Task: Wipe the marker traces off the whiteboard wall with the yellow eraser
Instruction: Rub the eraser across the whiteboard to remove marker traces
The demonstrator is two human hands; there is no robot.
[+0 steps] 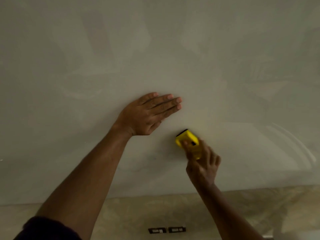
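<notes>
1. The yellow eraser [188,143] is a small, bright yellow block with a dark felt strip along its upper-left edge and a small dark mark on its back. It lies tilted against the wall, long axis running from about 10 o'clock to 4 o'clock, its lower end wrapped by fingers.

2. The whiteboard wall [155,49] is a pale, greyish-white surface filling most of the view, streaked with faint smeared marker traces [138,168] at about 8 o'clock from the eraser.

Below the wall ran a beige mottled stone-like band [155,210], and two small dark rectangular outlet plates [167,230] sat side by side in it.
</notes>
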